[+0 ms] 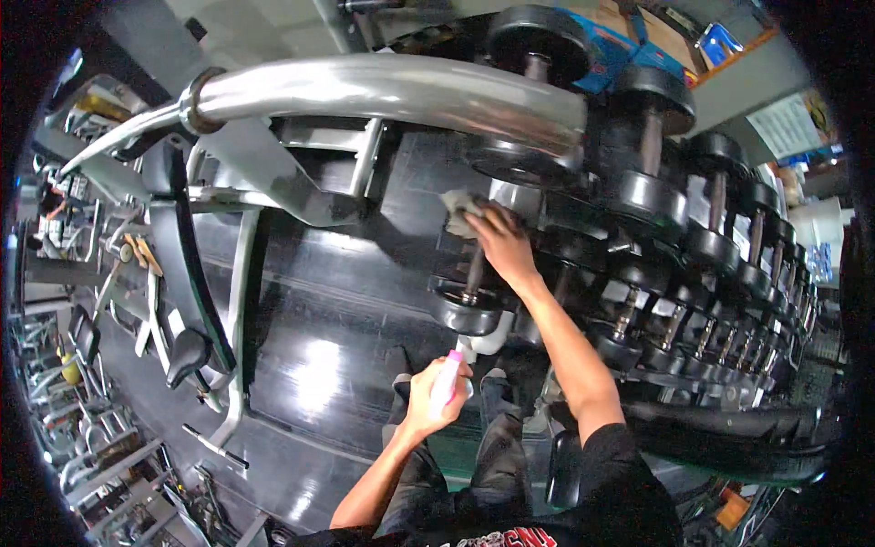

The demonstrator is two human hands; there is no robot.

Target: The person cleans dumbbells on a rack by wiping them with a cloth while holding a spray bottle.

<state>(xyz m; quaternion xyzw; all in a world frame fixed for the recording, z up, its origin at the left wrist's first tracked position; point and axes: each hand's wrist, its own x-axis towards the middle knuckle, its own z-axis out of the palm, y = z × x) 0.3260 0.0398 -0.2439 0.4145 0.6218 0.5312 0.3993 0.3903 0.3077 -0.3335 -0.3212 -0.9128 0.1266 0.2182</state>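
Note:
My left hand (441, 395) is closed around a white spray bottle (446, 386) with a pink part near its top, just below the near end of a black dumbbell (466, 311). My right hand (501, 239) presses a light grey cloth (459, 212) at the far end of that dumbbell, whose metal handle (475, 270) runs between. The dumbbell lies at the left end of the lower row of a rack. Just beyond my right hand is another round black weight (523, 161), under a thick silver tube.
Rows of black dumbbells (646, 198) stretch away to the right. The curved silver tube (383, 85) crosses above my hands. A black padded bench (184, 267) stands on the left, with more gym machines beyond. Blue boxes (605, 51) lie at the top right.

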